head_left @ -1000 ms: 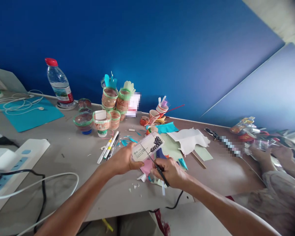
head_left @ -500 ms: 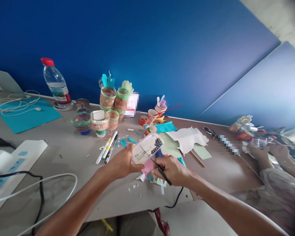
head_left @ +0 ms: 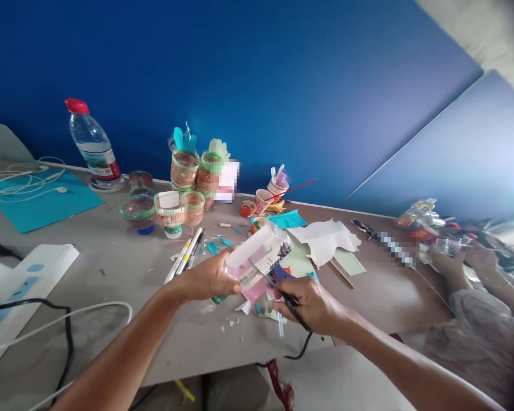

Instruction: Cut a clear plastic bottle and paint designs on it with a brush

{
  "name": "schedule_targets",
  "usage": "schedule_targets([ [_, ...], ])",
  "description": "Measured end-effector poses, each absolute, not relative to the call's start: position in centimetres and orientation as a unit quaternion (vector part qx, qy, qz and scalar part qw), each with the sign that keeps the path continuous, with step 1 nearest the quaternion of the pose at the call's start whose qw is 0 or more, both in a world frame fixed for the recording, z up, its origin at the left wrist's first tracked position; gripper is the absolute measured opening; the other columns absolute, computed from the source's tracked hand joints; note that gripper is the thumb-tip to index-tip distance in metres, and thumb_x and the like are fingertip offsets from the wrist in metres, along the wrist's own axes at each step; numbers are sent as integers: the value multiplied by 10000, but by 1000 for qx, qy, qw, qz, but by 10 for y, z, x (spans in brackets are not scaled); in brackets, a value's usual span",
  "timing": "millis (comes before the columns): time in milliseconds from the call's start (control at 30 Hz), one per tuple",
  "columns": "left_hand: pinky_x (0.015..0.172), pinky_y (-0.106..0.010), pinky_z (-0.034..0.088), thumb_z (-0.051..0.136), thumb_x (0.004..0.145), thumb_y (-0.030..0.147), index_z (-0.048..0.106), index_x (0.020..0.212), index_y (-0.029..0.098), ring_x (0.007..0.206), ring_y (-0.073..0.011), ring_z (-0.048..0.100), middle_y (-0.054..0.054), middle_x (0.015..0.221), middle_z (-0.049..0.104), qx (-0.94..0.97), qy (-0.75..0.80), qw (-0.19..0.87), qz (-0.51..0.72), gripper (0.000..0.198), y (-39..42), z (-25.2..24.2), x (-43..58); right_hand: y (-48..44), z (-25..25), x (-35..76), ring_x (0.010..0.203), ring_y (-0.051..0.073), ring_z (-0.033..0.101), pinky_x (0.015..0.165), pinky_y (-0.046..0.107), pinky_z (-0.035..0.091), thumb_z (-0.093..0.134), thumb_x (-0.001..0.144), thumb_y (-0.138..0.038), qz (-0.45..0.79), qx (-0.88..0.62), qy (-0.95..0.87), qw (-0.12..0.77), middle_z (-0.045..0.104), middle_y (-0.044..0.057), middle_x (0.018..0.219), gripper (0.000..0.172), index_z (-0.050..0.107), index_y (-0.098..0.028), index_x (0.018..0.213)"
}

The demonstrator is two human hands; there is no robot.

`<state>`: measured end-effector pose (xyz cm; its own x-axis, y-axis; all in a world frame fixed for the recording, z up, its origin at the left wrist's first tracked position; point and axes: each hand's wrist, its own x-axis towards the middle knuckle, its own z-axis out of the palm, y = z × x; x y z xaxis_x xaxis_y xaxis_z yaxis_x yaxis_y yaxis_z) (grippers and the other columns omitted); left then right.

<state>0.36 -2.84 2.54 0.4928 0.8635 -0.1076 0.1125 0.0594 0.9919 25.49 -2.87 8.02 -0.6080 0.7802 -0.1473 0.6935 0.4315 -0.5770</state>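
Here on the head view, the clear plastic container [head_left: 247, 251] is tilted in the air to the right of the marker pens [head_left: 187, 256], the left hand [head_left: 212, 279] gripping its end nearest them, while the right hand [head_left: 312, 305], farther right of the pens, clasps a dark-handled tool [head_left: 295, 309], 1 thin blade crossing the printed side. It looks light, slick and thin-walled, likely to buckle under a squeeze, so the pen-side end, clear of that blade, seems the place to hold!
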Motion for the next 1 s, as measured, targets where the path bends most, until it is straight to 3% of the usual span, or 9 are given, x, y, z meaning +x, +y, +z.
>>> schedule_targets([
  [67,662,-302,509,688,671,538,480,1193,180,746,-179,631,-52,920,657,574,361,666,310,667,-28,28,5,-29,81,257,517,96,293,471,219,280,601,766,-342,308,-439,-841,72,387,-51,525,193,584,-175,670],
  [167,556,-258,470,695,687,483,511,1038,175,620,-134,583,-15,801,609,563,367,669,317,502,-30,33,11,-29,83,256,509,96,297,466,222,275,623,734,-364,323,-453,-828,75,380,-54,522,197,607,-170,708],
  [433,526,-259,448,661,683,356,442,917,201,579,-136,565,26,712,575,615,434,583,306,357,-32,34,16,-16,79,248,508,92,290,459,220,265,636,697,-367,372,-429,-820,73,364,-59,520,215,589,-157,713],
  [533,526,-265,454,634,694,316,428,932,205,584,-144,576,27,713,580,607,448,580,307,334,-31,31,16,-12,72,246,503,90,288,454,214,276,629,703,-385,392,-434,-807,80,356,-66,523,241,596,-155,768],
  [733,497,-248,418,611,740,374,473,905,194,570,-141,575,18,715,560,599,427,603,309,281,-27,31,13,-18,76,243,506,87,280,463,215,250,575,741,-327,323,-454,-826,77,328,-68,491,221,490,-181,599],
  [1000,447,-238,331,689,666,446,439,1006,211,494,-125,490,61,644,520,598,542,498,317,482,-24,25,11,-30,89,240,503,85,245,458,220,230,555,741,-338,310,-502,-805,61,270,-68,484,323,345,-198,538],
])
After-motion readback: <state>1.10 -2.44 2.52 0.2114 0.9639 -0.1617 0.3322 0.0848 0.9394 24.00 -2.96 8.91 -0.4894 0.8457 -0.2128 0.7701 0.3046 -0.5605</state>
